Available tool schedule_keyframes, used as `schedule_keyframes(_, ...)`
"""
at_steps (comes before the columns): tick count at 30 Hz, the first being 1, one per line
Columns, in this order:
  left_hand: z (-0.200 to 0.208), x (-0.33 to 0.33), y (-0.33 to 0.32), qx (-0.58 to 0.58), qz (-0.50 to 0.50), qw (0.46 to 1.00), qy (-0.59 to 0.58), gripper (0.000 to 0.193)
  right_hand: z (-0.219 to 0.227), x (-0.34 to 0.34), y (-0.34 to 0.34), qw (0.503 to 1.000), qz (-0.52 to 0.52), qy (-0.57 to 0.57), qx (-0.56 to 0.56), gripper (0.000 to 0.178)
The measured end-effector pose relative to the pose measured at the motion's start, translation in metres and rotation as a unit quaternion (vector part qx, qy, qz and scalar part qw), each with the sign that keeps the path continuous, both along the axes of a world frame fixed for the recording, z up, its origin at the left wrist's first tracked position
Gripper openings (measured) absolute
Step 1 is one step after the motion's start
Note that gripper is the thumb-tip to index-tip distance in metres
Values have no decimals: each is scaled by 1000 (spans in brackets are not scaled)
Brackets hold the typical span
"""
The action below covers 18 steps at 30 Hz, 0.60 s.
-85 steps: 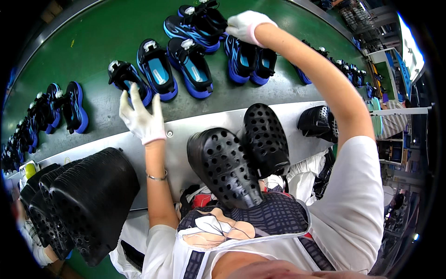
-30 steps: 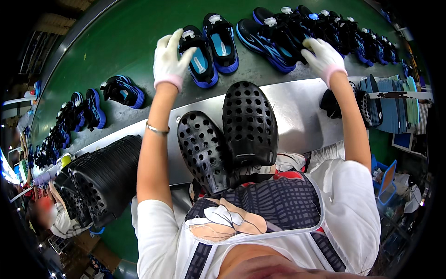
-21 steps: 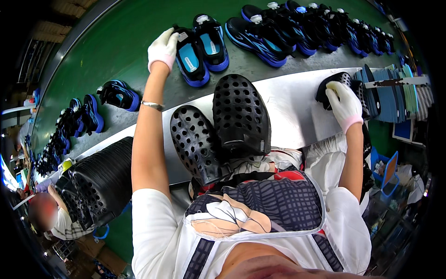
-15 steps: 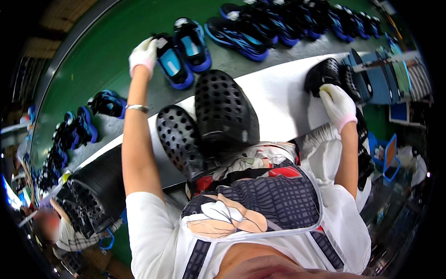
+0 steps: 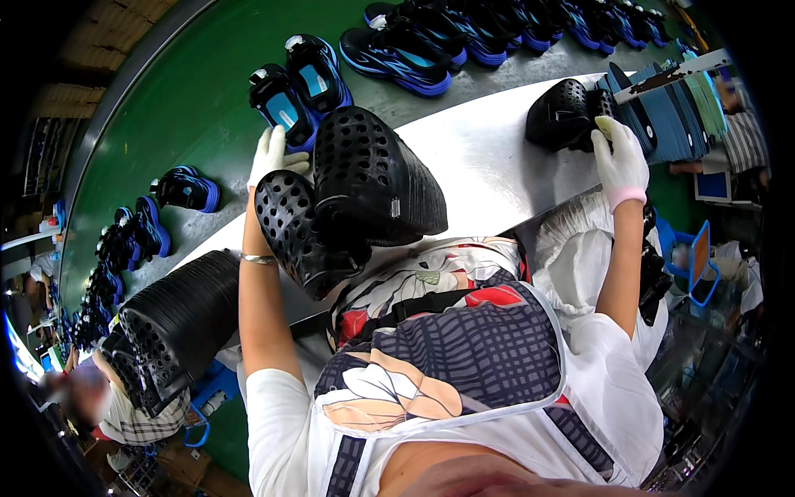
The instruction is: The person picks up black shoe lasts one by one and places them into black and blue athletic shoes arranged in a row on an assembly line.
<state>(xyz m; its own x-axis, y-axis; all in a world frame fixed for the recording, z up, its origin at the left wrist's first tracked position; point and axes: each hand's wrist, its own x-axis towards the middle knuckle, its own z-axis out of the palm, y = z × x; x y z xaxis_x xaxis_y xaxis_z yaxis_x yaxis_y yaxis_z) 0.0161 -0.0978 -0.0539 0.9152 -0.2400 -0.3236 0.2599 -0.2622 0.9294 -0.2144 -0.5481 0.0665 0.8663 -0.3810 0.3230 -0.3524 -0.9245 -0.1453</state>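
Two pairs of rows of black trainers with blue soles line the green table. My left hand, in a white glove, is open with its fingers stretched beside a trainer with a light blue insole. It lies right behind a curved black perforated plastic piece, which hides part of the wrist. Against that piece leans a tall nest of similar black perforated shells. On the right, my gloved right hand has thumb and forefinger apart at a smaller nest of black perforated shells; whether it grips one is unclear.
Blue insoles stand stacked at the right behind a pale bar. A long stack of black shells lies at lower left. More trainers run along the far side. A co-worker is at lower left.
My left hand has let go of the trainer's heel and come down nearer to me. My right hand has moved up and right along the small nest, its fingers spreading.
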Motion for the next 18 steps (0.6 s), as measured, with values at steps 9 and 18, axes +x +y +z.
schedule_keyframes(9,6,-20,-18,-130,2,991,35,47,-20,13,-26,982,-9,110,151,46)
schedule_keyframes(18,17,-32,-1,-118,5,992,44,54,-19,36,-31,989,41,118,84,33)
